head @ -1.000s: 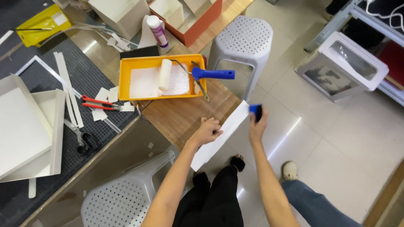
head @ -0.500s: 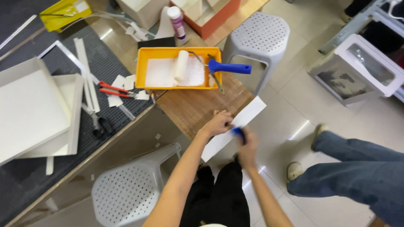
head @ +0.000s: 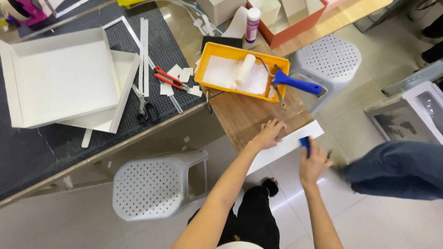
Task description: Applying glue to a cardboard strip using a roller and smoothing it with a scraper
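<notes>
Bare table lies open just ahead of the left hand, up to the yellow paint tray. Right of the right hand, another person's leg blocks passage; bare floor below it is open.

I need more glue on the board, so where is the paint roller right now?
In the head view, the paint roller lies in the yellow tray at the table's right end, ahead of both hands, its blue handle toward the grey stool.

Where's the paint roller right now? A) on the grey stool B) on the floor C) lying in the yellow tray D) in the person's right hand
C: the paint roller lies in the yellow tray, its blue handle sticking out over the rim, while the right hand holds a small blue tool against the white strip and the left hand presses that strip down.
</notes>
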